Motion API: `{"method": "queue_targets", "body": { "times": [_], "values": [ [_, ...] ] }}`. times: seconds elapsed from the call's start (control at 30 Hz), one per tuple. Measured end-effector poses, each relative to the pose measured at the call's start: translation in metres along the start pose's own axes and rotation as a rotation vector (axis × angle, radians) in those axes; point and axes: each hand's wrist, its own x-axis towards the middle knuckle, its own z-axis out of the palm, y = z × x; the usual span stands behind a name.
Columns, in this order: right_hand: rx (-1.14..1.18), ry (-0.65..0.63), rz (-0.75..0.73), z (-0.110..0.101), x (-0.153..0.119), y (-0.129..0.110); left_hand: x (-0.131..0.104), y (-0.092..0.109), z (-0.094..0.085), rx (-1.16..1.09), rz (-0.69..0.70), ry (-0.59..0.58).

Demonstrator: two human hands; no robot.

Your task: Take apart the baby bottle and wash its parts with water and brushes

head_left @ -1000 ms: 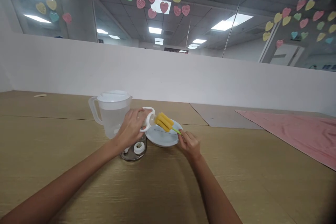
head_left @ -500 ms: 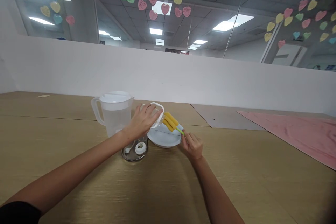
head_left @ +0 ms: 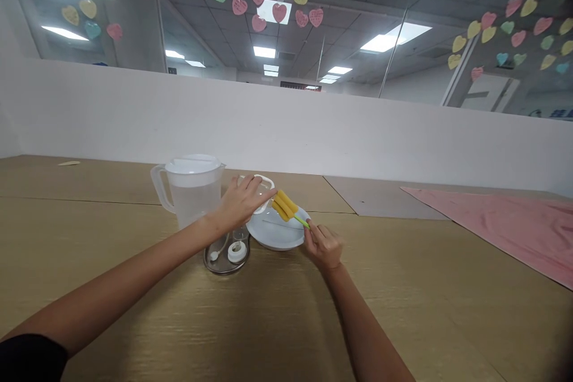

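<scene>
My left hand (head_left: 244,200) is closed around a clear baby bottle (head_left: 262,204) with white loop handles, held tilted over a white basin (head_left: 277,237). Between the thumb and fingers of my right hand (head_left: 324,245) is the thin green handle of a sponge bottle brush (head_left: 284,205). Its yellow sponge head lies at the bottle's mouth; whether the tip is inside is hidden by my left hand. Left of the basin, a metal tray (head_left: 226,270) carries a white ring cap (head_left: 237,252), a straw piece with a white end (head_left: 215,255) and a clear part.
A lidded clear pitcher (head_left: 194,194) with water stands behind my left forearm. A pink cloth (head_left: 501,227) lies at the right, near a grey sheet (head_left: 380,197). A white wall (head_left: 286,125) closes off the back of the table.
The brush has moved slightly left, toward the bottle, and the bottle's handles have turned a little. The whole view has shifted slightly. Both hands keep their holds.
</scene>
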Motion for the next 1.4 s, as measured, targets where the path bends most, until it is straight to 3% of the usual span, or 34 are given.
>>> {"method": "queue_targets", "body": {
  "times": [0.2,0.5,0.8,1.13,1.4],
  "values": [
    [0.009,0.000,0.004,-0.002,0.000,0.001,0.005,0.001,0.008,0.027,0.014,0.006],
    [-0.007,0.001,0.005,-0.003,0.003,-0.002,0.017,-0.015,0.009,-0.108,0.052,-0.140],
    [0.007,0.021,-0.019,-0.005,0.003,0.000,0.020,-0.013,0.005,0.043,0.163,-0.122],
    [-0.050,0.039,-0.030,-0.002,0.005,0.004,0.017,-0.020,-0.007,-0.234,0.029,-0.090],
    [-0.026,-0.005,-0.046,-0.003,0.006,0.000,0.015,-0.029,-0.007,-0.150,-0.037,-0.127]
  ]
}}
